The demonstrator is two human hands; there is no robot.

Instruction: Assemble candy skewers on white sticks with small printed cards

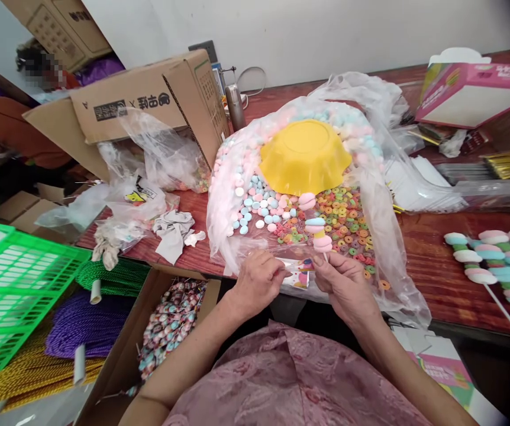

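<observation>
Plain pale wall (326, 35) behind reddish-brown, wood-grain table (419, 254); tabletop slightly glossy, light soft.

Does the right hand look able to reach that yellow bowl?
Probably yes: the yellow bowl lies upturned ahead, with low, loose sweets between. The right hand, holding a stick of sweets, might need freeing first.

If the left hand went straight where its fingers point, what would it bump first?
Probably the colorful printed wrapper just beside the left hand, then the right hand, though depth is unclear.
</observation>
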